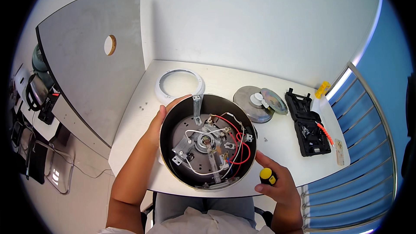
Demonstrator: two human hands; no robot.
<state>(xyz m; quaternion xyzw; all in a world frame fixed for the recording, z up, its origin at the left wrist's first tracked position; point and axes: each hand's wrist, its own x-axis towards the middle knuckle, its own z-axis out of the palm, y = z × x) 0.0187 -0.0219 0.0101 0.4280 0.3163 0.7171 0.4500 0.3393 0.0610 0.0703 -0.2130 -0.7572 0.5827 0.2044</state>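
A round metal appliance body (170, 169), looking like a rice cooker's, is tipped toward me at the table's front edge. Its open underside shows a metal plate (201, 123), brackets, and white and red wires (247, 156). My left hand (158, 121) grips its left side, thumb outside and the other fingers partly hidden behind the rim. At the right, my right hand (284, 184) is closed round a screwdriver (266, 175) with a yellow and black handle; its shaft cannot be seen. The right index finger reaches to the body's right wall.
A white plastic ring (198, 79) lies behind the body. To the right are a grey metal disc (247, 99) with a white knob, a shiny thin disc (277, 102), an open black tool case (303, 123) and an orange tool (324, 133). Small screws (266, 139) dot the table.
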